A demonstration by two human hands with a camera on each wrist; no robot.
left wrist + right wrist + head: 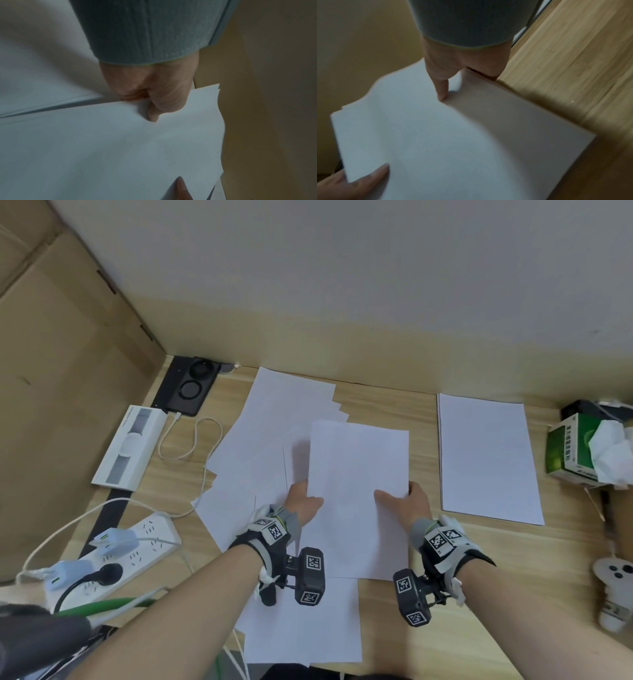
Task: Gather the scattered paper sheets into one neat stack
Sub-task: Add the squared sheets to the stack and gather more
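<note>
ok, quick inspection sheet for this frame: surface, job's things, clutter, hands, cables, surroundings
Surface: light wooden desk, partly covered by paper.
Job's things: held sheets lifted in both hands; scattered sheets fanned out beneath; separate stack lying squared at right.
Clutter: tissue box at right edge; white box and black device at left; white controller near right.
Hands: left hand and right hand each grip a side edge of the held sheets, thumbs on top.
Cables: white cable looped at left; power strip with plugs in.
Surroundings: cardboard wall at left, grey wall behind.
</note>
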